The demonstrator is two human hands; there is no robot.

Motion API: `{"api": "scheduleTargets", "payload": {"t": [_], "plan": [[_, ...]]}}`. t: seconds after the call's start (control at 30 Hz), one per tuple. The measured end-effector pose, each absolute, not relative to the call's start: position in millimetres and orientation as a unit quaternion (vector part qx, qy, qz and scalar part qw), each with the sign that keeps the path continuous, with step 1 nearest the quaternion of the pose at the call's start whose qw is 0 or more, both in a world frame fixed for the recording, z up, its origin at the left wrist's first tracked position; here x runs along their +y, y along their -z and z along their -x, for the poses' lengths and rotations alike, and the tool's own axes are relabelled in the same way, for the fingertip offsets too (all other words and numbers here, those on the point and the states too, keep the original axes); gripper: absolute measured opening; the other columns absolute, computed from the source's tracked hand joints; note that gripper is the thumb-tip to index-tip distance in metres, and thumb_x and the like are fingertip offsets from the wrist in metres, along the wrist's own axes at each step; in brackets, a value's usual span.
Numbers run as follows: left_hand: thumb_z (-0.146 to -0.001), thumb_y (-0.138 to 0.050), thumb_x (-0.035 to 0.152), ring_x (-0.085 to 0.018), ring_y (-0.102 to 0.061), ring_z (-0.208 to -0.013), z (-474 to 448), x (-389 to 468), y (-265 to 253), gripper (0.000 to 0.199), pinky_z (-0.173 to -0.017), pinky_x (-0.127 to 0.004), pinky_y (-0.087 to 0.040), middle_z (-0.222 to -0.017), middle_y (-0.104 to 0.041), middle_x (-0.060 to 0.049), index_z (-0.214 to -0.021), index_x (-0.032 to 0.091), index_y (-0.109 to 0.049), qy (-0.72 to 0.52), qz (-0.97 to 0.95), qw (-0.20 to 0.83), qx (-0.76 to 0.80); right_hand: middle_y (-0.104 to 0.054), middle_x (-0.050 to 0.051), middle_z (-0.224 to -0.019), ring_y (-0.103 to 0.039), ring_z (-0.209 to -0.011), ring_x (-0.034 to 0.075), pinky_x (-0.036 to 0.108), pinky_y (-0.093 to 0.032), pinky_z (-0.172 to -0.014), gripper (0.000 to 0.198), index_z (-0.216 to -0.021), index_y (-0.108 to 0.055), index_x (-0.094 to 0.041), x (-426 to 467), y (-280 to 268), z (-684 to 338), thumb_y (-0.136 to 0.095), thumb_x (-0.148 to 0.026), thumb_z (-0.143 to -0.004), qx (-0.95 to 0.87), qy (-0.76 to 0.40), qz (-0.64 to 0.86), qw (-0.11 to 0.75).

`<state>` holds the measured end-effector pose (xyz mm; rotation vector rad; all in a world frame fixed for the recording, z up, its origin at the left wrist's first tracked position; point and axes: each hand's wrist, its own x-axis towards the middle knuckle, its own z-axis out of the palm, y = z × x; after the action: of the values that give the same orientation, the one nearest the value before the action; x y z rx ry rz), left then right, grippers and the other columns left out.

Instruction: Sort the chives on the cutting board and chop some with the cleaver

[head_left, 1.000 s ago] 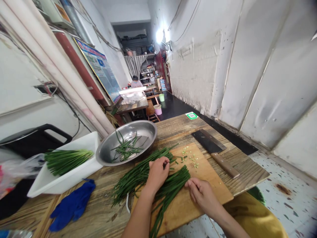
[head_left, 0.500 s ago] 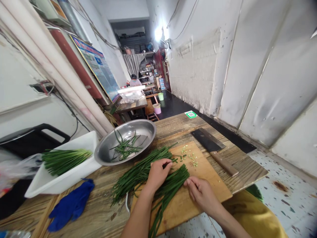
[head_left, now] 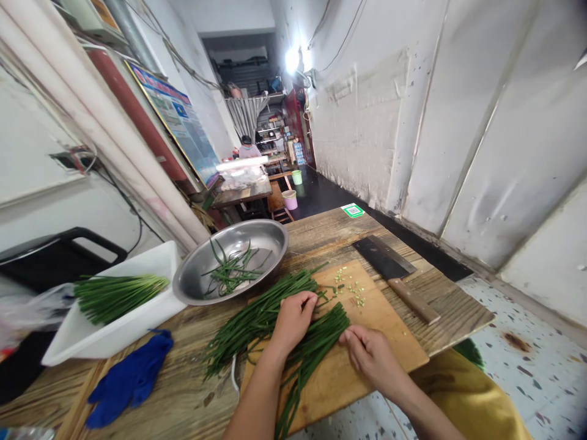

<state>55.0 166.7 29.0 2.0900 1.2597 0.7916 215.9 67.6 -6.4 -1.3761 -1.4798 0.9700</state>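
Observation:
Two bunches of green garlic chives lie on the wooden cutting board (head_left: 367, 330). My left hand (head_left: 296, 318) is closed between the far bunch (head_left: 261, 311) and the near bunch (head_left: 316, 342); what its thumb and fingertips pinch is hidden. At the cut ends of the near bunch, my right hand (head_left: 371, 354) is closed, its fingertips pinched together against the stalks. Small pale cut pieces (head_left: 353, 292) lie scattered on the board beyond my hands. A cleaver (head_left: 389, 269) with a wooden handle rests flat to the right of them.
A steel bowl (head_left: 186, 290) with loose chives stands behind the board. Left of it, a white tub (head_left: 82, 351) holds another chive bunch (head_left: 119, 296). A blue glove (head_left: 131, 379) lies on the wooden table (head_left: 192, 373). Another person (head_left: 248, 148) sits at a table far back.
The view has shifted very slightly. My hands and the chives stay in almost the same places.

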Motion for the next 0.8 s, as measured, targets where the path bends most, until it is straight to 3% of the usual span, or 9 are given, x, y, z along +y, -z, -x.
{"api": "scheduleTargets", "payload": {"t": [0.1, 0.57, 0.8], "plan": [[-0.086, -0.039, 0.028, -0.014, -0.058, -0.069, -56.7, 164.6, -31.1, 0.03, -0.069, -0.023, -0.041, -0.07, -0.065, -0.001, -0.07, 0.017, -0.062, -0.296, -0.784, 0.296, 0.459, -0.039, -0.006, -0.045, -0.039, -0.041, 0.01, 0.02, -0.029, -0.043, 0.034, -0.073, -0.053, -0.017, 67.5, 7.8, -215.8, -0.033, -0.037, -0.092, -0.594, -0.392, 0.552, 0.434], [-0.083, -0.044, 0.025, -0.014, -0.059, -0.068, -58.8, 161.2, -34.2, 0.024, -0.069, -0.023, -0.042, -0.07, -0.066, -0.002, -0.078, 0.016, -0.065, -0.297, -0.78, 0.319, 0.449, -0.038, -0.006, -0.046, -0.039, -0.041, 0.009, 0.02, -0.028, -0.043, 0.032, -0.073, -0.053, -0.017, 67.9, 10.2, -214.6, -0.034, -0.033, -0.092, -0.596, -0.393, 0.551, 0.433], [-0.08, -0.051, 0.025, -0.015, -0.062, -0.075, -59.2, 160.6, -33.1, 0.02, -0.072, -0.024, -0.045, -0.082, -0.07, -0.003, -0.084, 0.017, -0.068, -0.315, -0.772, 0.306, 0.46, -0.038, -0.006, -0.046, -0.038, -0.041, 0.009, 0.02, -0.027, -0.042, 0.032, -0.072, -0.053, -0.017, 69.1, 9.0, -215.9, -0.035, -0.034, -0.091, -0.601, -0.386, 0.553, 0.43]]}}
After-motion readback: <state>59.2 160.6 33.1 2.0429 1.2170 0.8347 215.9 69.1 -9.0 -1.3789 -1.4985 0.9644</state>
